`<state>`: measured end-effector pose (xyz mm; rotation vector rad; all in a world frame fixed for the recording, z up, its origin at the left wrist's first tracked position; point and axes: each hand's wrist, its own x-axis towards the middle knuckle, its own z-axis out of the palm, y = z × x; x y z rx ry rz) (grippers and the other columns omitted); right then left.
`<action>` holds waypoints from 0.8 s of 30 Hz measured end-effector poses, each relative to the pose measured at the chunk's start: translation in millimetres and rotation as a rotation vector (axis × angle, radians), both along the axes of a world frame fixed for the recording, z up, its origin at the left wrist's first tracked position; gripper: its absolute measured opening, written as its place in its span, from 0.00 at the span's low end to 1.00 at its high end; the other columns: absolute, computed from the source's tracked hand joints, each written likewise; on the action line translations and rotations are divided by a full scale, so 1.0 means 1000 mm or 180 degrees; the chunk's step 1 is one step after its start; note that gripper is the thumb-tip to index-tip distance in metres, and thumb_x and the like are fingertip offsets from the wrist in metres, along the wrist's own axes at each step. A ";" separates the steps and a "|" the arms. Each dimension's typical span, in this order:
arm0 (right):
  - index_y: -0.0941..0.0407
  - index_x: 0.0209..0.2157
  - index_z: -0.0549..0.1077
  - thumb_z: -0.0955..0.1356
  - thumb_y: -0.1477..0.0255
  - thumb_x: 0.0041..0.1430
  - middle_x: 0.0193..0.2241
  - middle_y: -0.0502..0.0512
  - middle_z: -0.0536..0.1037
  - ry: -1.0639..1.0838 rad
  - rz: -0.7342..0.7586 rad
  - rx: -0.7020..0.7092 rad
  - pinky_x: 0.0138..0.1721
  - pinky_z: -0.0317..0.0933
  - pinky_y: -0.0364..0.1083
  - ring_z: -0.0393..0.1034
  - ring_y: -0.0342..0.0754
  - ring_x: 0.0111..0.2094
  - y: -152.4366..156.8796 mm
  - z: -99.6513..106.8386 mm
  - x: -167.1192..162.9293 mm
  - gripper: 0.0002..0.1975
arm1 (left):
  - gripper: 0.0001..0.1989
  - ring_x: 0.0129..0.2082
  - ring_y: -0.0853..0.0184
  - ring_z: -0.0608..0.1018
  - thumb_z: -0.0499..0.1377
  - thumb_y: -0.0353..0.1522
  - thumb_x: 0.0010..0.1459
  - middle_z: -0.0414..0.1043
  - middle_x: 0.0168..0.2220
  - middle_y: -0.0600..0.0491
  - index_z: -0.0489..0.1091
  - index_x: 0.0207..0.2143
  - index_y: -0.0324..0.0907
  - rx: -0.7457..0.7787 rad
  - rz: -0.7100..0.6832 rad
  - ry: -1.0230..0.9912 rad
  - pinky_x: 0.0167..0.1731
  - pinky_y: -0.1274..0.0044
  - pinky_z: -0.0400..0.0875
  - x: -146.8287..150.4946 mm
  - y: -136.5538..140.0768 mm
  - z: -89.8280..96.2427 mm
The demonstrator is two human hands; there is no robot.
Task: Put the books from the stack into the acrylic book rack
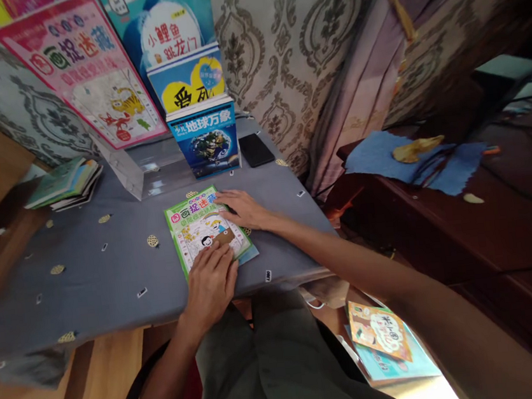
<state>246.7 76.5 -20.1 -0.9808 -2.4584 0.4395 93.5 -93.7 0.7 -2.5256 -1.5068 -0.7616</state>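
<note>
A green-edged children's picture book (192, 228) lies flat on the grey-blue cloth of the table in front of me. Under its lower right corner peeks the edge of a light blue book (249, 254). My left hand (211, 277) rests on the lower part of the cover, its fingers stretched out. At the upper right edge, my right hand (242, 208) touches the cover with fingers extended and somewhat apart. Neither hand grips anything. Behind the picture book, a blue book with a globe on it (209, 143) stands upright in a clear rack (162, 180).
The rack also holds a pink picture book (88, 72) and several others. A black phone (256, 150) lies right of it. Stacked books (60, 187) sit at the left. More books (382, 333) lie low at the right, below a dark red cabinet (412, 215) with a blue cloth (372, 160).
</note>
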 end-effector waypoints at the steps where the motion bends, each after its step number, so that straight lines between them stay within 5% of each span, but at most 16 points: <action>1: 0.59 0.59 0.70 0.63 0.68 0.68 0.62 0.63 0.70 -0.0004 -0.0051 0.0000 0.64 0.53 0.61 0.58 0.59 0.66 -0.006 0.002 -0.001 0.21 | 0.13 0.54 0.54 0.78 0.54 0.32 0.67 0.79 0.50 0.44 0.73 0.50 0.37 0.0013 0.0005 0.0046 0.55 0.60 0.72 0.000 -0.001 -0.001; 6: 0.59 0.59 0.69 0.57 0.68 0.72 0.64 0.65 0.66 0.0120 0.0024 0.0235 0.66 0.49 0.64 0.50 0.58 0.69 -0.057 0.005 -0.010 0.21 | 0.14 0.57 0.54 0.75 0.55 0.32 0.67 0.78 0.51 0.44 0.72 0.51 0.38 -0.0031 0.0033 0.0147 0.58 0.58 0.70 0.001 -0.003 -0.006; 10: 0.61 0.59 0.67 0.52 0.69 0.73 0.63 0.68 0.67 0.0277 0.0212 0.0222 0.66 0.54 0.62 0.53 0.55 0.68 -0.080 -0.004 -0.010 0.24 | 0.14 0.57 0.55 0.75 0.54 0.31 0.66 0.77 0.51 0.43 0.72 0.51 0.37 -0.0139 0.0001 0.0025 0.59 0.58 0.68 -0.001 -0.004 -0.004; 17: 0.59 0.61 0.66 0.55 0.68 0.72 0.64 0.67 0.65 0.0091 0.0281 0.0132 0.65 0.54 0.63 0.55 0.57 0.68 -0.072 -0.004 -0.007 0.23 | 0.15 0.56 0.61 0.75 0.51 0.30 0.68 0.77 0.52 0.46 0.73 0.52 0.41 -0.0673 -0.0219 -0.0569 0.59 0.63 0.69 -0.019 0.000 0.005; 24: 0.62 0.64 0.63 0.59 0.66 0.70 0.67 0.69 0.60 -0.0459 0.0079 -0.0053 0.67 0.48 0.62 0.49 0.58 0.70 -0.050 0.004 -0.021 0.25 | 0.17 0.59 0.56 0.73 0.53 0.32 0.66 0.71 0.58 0.41 0.69 0.55 0.40 -0.0467 0.0438 -0.0312 0.60 0.57 0.66 -0.050 0.031 -0.007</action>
